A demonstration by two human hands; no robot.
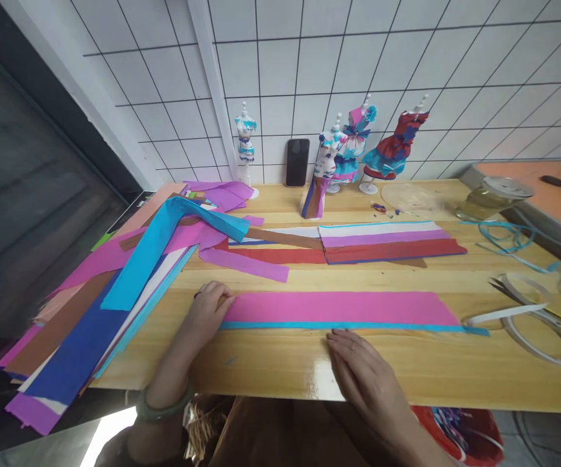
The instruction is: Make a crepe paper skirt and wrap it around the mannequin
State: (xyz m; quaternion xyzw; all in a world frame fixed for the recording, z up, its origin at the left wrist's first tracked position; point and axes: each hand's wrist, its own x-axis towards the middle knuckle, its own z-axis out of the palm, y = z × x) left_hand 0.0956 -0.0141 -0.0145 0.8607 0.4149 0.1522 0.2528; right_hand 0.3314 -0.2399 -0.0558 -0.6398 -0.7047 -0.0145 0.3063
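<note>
A long pink crepe paper strip [338, 307] lies flat across the wooden table [270, 363], with a narrow blue strip [285, 325] along its near edge. At its left end, my left hand [207, 312] has the fingers bent together, thumb and forefinger pinching the paper. The fingertips of my right hand [364, 373] rest at the blue edge, near the middle; these fingers are stretched out and hold nothing. Beyond them lies a stack of white, purple and red paper strips [387, 240]. Rolls of white tape [543, 331] are near the right end, with scissors [508, 290] partly under them.
Many coloured paper strips [85, 331] are heaped at the left and hang over the table's edge. Several small dress forms [331, 152] in paper outfits and a phone [298, 162] stand by the tiled wall. At right are a glass jar [494, 198] and blue cord [506, 235].
</note>
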